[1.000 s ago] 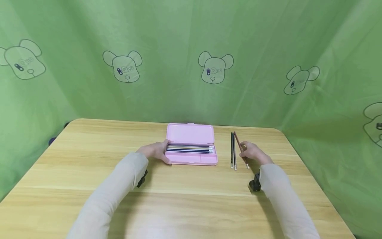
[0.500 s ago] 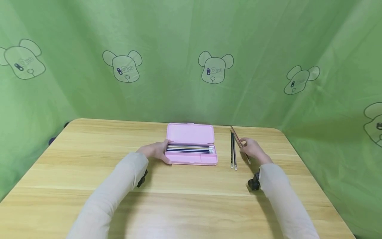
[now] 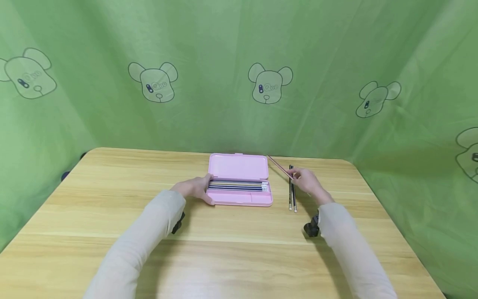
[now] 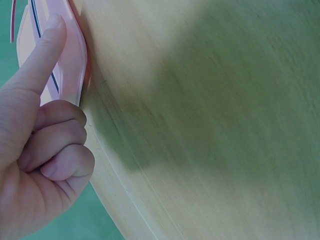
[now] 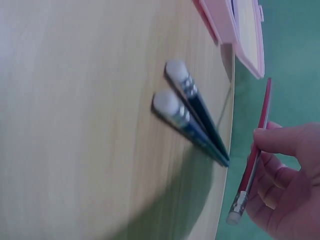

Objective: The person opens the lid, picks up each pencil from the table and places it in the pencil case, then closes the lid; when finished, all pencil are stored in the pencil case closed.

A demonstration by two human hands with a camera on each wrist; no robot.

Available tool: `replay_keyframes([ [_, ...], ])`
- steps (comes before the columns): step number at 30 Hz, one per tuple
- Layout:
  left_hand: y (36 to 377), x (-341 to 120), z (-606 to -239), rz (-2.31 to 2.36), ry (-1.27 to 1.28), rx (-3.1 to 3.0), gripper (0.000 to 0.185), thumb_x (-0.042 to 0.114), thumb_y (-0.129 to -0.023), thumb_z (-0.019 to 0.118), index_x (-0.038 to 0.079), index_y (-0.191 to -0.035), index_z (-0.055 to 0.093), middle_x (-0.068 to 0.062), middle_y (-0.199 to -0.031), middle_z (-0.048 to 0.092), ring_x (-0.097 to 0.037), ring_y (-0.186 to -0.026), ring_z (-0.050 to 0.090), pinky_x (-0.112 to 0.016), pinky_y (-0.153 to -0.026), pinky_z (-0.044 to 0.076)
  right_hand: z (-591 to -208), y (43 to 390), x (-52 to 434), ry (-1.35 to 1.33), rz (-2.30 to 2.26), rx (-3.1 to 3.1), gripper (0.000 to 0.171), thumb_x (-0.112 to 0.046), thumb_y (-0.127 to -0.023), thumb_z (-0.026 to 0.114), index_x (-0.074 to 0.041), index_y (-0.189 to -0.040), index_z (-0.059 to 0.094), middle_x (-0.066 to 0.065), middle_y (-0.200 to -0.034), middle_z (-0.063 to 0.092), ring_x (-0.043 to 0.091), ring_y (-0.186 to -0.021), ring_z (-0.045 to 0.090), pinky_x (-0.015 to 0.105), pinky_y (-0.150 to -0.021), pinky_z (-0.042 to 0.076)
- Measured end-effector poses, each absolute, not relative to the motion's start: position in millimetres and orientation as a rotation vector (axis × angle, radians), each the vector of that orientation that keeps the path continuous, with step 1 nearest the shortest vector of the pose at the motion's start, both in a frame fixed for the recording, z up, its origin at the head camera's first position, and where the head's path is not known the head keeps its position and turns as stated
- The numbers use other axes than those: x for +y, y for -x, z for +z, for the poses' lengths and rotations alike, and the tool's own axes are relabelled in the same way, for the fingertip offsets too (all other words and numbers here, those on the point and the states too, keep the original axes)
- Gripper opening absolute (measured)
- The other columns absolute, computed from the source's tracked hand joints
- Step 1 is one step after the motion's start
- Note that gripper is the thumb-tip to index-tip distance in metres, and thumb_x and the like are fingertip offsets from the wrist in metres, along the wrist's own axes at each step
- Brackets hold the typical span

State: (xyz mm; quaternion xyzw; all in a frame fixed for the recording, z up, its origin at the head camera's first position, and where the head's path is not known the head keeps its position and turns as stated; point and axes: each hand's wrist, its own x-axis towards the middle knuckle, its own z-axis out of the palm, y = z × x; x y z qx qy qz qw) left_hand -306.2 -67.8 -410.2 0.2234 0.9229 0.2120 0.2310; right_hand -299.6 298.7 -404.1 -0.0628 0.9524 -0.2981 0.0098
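An open pink pencil case (image 3: 239,180) lies at the table's middle back, with several pencils (image 3: 237,186) in its tray. My left hand (image 3: 196,189) holds the case's left end, thumb on the rim; in the left wrist view the thumb (image 4: 42,57) presses the pink case (image 4: 70,55) and the other fingers are curled. My right hand (image 3: 304,180) pinches a red pencil (image 3: 279,167), lifted off the table and slanting up-left toward the lid. The right wrist view shows the red pencil (image 5: 254,160) in the fingers (image 5: 280,142). Two dark pencils (image 3: 292,191) lie side by side on the table.
The wooden table (image 3: 224,249) is ringed by a green curtain (image 3: 239,62) with bear prints. The two dark pencils (image 5: 192,117) have white eraser ends toward me. The table's right edge (image 3: 396,224) is near my right arm.
My right hand has picked the red pencil up from beside the two dark pencils and carried it left toward the case. The left hand and case have stayed still.
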Motion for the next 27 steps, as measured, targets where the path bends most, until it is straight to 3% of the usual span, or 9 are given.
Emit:
replay_keyframes([
  [9, 306, -68, -410, 0.576, -0.612, 2.54, 0.099, 0.032, -0.071, 0.078, -0.003, -0.14, 0.017, -0.028, -0.132, 0.04, -0.037, -0.125, 0.039, -0.042, -0.107, 0.029, -406, 305, 275, 0.355, -0.849, 3.024, 0.029, 0.002, -0.082, 0.057, 0.003, -0.111, 0.061, 0.015, -0.081, 0.059, 0.024, -0.073, 0.053, 0.031, -0.063, 0.045],
  [27, 306, -67, -408, 0.57, -0.621, 2.54, 0.098, 0.032, -0.071, 0.078, -0.003, -0.139, 0.017, -0.029, -0.131, 0.042, -0.037, -0.123, 0.041, -0.041, -0.107, 0.03, -411, 305, 219, 0.734, -0.748, 2.899, 0.025, 0.004, -0.081, 0.058, -0.002, -0.104, 0.066, 0.01, -0.091, 0.062, 0.023, -0.085, 0.056, 0.039, -0.08, 0.048],
])
